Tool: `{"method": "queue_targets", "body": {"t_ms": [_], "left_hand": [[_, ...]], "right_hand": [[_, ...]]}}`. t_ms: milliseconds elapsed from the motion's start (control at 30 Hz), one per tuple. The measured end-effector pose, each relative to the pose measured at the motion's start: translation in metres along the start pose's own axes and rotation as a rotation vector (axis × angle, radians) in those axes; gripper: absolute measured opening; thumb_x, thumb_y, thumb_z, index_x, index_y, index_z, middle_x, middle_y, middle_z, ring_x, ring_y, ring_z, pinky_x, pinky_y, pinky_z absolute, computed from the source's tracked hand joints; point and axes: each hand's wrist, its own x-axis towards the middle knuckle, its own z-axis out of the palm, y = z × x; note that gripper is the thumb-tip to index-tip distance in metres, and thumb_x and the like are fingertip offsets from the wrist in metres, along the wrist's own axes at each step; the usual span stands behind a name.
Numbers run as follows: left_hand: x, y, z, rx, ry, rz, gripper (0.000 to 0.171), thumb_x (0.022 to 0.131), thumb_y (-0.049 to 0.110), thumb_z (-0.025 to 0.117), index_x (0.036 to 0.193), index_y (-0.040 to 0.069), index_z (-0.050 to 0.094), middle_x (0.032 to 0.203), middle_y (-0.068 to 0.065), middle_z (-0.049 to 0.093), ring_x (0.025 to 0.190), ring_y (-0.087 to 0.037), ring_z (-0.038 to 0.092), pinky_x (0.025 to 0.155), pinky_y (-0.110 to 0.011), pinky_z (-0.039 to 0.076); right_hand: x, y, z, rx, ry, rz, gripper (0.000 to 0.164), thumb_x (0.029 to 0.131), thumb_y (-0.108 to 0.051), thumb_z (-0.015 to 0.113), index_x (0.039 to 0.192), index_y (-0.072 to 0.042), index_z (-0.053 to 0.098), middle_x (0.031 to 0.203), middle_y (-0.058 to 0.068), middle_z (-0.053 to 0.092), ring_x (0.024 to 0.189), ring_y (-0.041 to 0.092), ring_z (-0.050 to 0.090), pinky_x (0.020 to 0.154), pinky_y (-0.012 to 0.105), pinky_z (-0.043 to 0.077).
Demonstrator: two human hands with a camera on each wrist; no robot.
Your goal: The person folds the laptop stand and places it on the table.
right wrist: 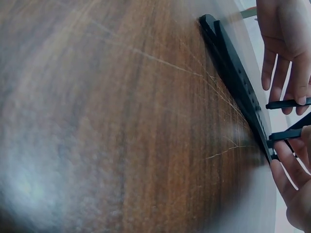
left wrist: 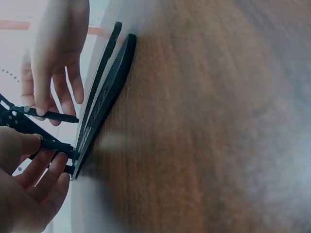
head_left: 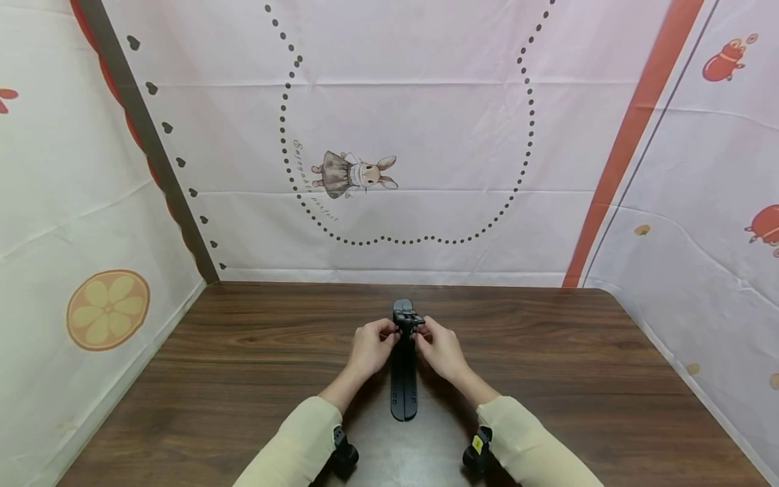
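A slim black folding stand point(head_left: 404, 389), shaped like a collapsible laptop stand, lies lengthwise on the wooden table, its long rounded end toward me. Hinged parts rise at its far half. From the left side, my left hand point(head_left: 370, 346) pinches a short black bar point(left wrist: 57, 145) of the stand between thumb and fingers. Opposite it, my right hand point(head_left: 442, 349) pinches the matching bar point(left wrist: 58, 115) on the right. Two long strips of the stand point(right wrist: 233, 73) spread slightly apart in the right wrist view. Fingers partly hide the hinge.
The brown wooden table point(head_left: 213, 392) ends at a white printed cloth wall point(head_left: 426, 149) just past the stand. More cloth hangs at the left and right. A small black wrist camera point(head_left: 344, 454) is strapped at my left sleeve, another point(head_left: 476, 454) at my right.
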Motion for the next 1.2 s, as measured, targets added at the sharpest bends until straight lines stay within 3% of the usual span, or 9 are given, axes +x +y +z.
{"method": "queue_targets", "body": {"t_ms": [267,600,1200], "left_hand": [[0.005,0.002,-0.001,0.029,0.009,-0.024,0.006,0.085,0.012,0.065,0.083,0.017,0.068,0.083,0.004,0.07,0.078,-0.011,0.065,0.06,-0.025,0.049],[0.008,0.004,-0.003,0.066,0.008,-0.031,0.004,0.084,0.015,0.066,0.084,0.017,0.07,0.083,0.004,0.07,0.077,-0.013,0.066,0.062,-0.028,0.05],[0.016,0.007,-0.001,0.087,0.022,-0.091,0.004,0.083,0.016,0.068,0.086,0.018,0.07,0.083,0.004,0.07,0.076,-0.011,0.066,0.062,-0.029,0.049]], "right_hand": [[0.004,0.001,0.001,-0.022,0.025,-0.013,0.006,0.087,-0.007,0.061,0.089,-0.012,0.058,0.084,0.001,0.067,0.078,0.015,0.065,0.065,0.028,0.052],[0.007,0.001,-0.001,-0.009,-0.013,0.0,0.005,0.088,-0.007,0.059,0.088,-0.011,0.057,0.084,-0.001,0.068,0.079,0.015,0.065,0.063,0.029,0.049],[0.012,0.003,0.0,-0.062,0.021,-0.019,0.007,0.087,-0.008,0.061,0.087,-0.015,0.059,0.088,0.002,0.07,0.081,0.018,0.067,0.065,0.033,0.053]]}}
